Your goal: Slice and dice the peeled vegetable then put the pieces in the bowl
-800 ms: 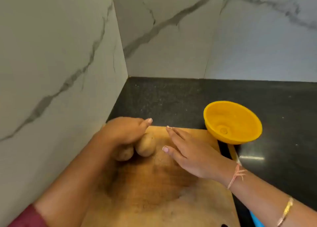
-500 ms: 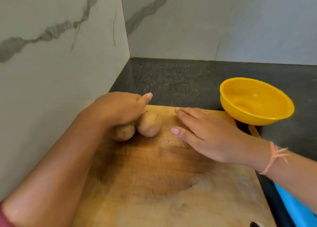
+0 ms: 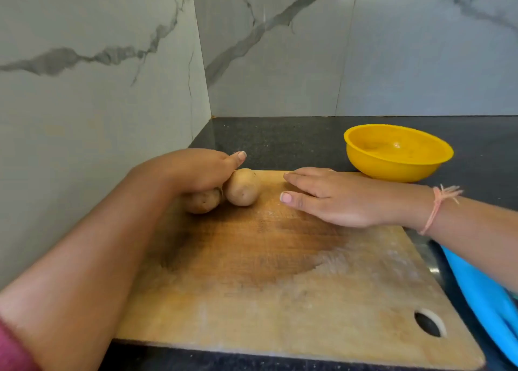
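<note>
Two brown potatoes lie side by side at the far left of a wooden cutting board (image 3: 280, 286). My left hand (image 3: 193, 171) covers the left potato (image 3: 203, 201) from above with its fingers curled over it and the thumb sticking out. The right potato (image 3: 242, 188) lies bare, touching that hand. My right hand (image 3: 333, 197) rests flat on the board's far edge, fingers straight, a short gap right of the potatoes. An empty yellow bowl (image 3: 398, 152) stands on the dark counter just behind the board's far right corner. No knife shows.
Marble walls close the corner on the left and behind. The dark speckled counter (image 3: 280, 138) runs behind the board. A blue object (image 3: 485, 300) lies along the board's right side. The board has a hanging hole (image 3: 429, 324) at its near right corner.
The view has tilted and drawn back, showing more of the board. Both hands and the potatoes keep nearly the same places on the board.
</note>
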{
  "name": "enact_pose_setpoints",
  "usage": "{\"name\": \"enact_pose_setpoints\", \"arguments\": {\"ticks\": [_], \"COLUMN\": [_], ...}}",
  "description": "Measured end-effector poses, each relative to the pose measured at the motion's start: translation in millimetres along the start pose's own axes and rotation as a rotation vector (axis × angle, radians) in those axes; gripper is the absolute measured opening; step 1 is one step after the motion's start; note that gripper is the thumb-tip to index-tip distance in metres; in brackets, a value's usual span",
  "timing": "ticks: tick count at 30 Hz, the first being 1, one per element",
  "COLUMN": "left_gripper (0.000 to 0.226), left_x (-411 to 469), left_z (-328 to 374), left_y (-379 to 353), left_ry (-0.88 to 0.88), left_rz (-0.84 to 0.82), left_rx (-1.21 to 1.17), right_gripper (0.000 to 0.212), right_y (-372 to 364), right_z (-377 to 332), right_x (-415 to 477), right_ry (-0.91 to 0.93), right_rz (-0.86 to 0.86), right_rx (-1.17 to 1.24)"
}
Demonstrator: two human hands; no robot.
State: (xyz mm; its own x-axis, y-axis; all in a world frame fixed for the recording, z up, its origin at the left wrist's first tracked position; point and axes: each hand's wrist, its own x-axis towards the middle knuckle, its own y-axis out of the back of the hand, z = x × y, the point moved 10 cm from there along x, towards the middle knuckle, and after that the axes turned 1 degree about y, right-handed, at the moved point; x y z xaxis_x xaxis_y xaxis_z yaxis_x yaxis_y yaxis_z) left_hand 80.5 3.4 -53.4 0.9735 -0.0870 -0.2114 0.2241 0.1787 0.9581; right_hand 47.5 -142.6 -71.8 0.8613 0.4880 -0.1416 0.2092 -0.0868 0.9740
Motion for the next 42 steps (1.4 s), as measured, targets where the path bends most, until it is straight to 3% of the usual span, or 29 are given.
{"name": "enact_pose_setpoints", "arguments": {"ticks": [5,10,18,22,26,31,37,42], "left_gripper": [0.062,0.061,0.062,0.078,0.082,0.121,0.115,0.111], "left_x": [-3.1,-5.2,-9.1,-9.4,-10.6,-11.4,-11.3,-13.6], "left_z": [1.2,8.1,12.3,12.9,15.3,17.7,19.5,21.2], "left_y": [6.4,14.5,15.2,11.8,8.4,3.4,-1.9,-7.4], "left_ry": [-0.045,-0.119,-0.180,-0.185,-0.202,-0.252,-0.278,-0.296], "left_rz": [0.084,0.161,0.125,0.079,0.046,-0.007,-0.063,-0.102], "left_rx": [-0.036,-0.071,-0.099,-0.106,-0.111,-0.085,-0.080,-0.079], "right_gripper": [0.064,0.042,0.017,0.025,0.034,0.042,0.040,0.050], "right_y": [10.9,38.1,50.6,41.0,23.5,17.2,10.0,12.7], "right_z": [-5.1,1.7,34.3,59.1,76.1,82.4,80.9,76.8], "right_x": [-6.1,-32.6,-85.2,-110.0,-124.0,-134.5,-142.8,-152.6], "right_ry": [0.005,-0.036,-0.165,-0.310,-0.417,-0.495,-0.501,-0.498], "right_rz": [-0.017,0.140,0.238,0.112,0.031,0.063,0.140,0.239], "right_rx": [0.078,0.138,-0.047,-0.281,-0.345,-0.295,-0.124,-0.103]}}
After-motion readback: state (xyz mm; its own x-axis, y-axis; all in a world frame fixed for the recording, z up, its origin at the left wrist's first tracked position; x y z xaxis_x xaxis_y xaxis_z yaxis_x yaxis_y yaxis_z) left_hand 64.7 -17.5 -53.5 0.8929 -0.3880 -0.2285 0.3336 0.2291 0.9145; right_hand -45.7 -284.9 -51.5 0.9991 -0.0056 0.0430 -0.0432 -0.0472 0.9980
